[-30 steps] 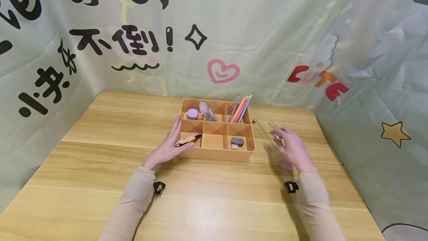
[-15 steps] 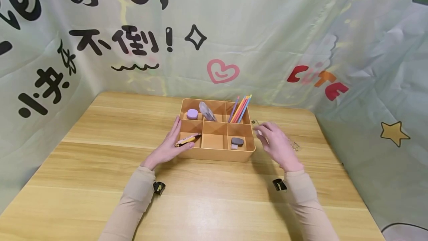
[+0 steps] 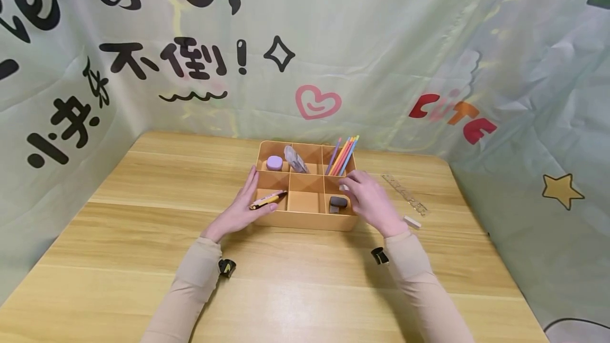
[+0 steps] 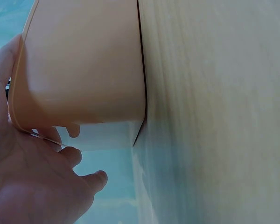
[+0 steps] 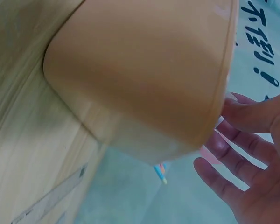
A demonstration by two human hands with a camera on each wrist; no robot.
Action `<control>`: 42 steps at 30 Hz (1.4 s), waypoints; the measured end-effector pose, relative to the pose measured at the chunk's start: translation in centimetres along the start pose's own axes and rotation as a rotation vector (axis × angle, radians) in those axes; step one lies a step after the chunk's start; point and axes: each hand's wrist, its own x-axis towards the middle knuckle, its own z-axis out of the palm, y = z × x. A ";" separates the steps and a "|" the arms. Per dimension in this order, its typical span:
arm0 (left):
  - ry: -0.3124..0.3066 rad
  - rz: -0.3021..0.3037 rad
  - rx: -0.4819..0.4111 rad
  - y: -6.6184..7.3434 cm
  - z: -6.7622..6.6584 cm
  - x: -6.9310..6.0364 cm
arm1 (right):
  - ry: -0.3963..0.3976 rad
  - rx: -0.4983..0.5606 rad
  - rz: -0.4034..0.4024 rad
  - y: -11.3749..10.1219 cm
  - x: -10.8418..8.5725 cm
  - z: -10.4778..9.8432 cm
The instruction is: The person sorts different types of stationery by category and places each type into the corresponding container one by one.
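A tan desk organizer (image 3: 305,219) with several compartments stands near the back of the table. My left hand (image 3: 235,213) rests against its front left corner, fingers spread along the side and thumb over the front rim. Beside that thumb, a yellow-and-black pen (image 3: 268,201) lies in the front left compartment with a pinkish one. My right hand (image 3: 374,204) pinches a small white block (image 3: 344,188) between thumb and fingers over the front right compartment. Below it sits a dark grey piece (image 3: 338,202). In the right wrist view, the white block (image 5: 231,96) is mostly hidden by the thumb.
A purple round-cornered item (image 3: 274,163), a translucent purple item (image 3: 296,159) and several coloured pencils (image 3: 342,156) occupy the back compartments. A clear ruler (image 3: 405,195) and a small white bar (image 3: 412,222) lie to the right. Printed cloth (image 3: 371,57) hangs behind the table.
My right hand has moved left with the small white block, from above the rulers to over the organizer's front right compartment. My left hand stays at the corner.
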 end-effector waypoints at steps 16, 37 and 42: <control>-0.004 0.005 -0.001 0.0 0.1 0.0 | -0.168 0.004 -0.011 -0.4 1.1 1.7; -0.005 0.009 -0.009 0.0 0.1 0.0 | -0.416 0.000 0.073 0.1 2.2 2.5; -0.006 0.009 -0.010 0.0 0.0 0.0 | -0.434 0.010 0.096 0.3 2.3 2.7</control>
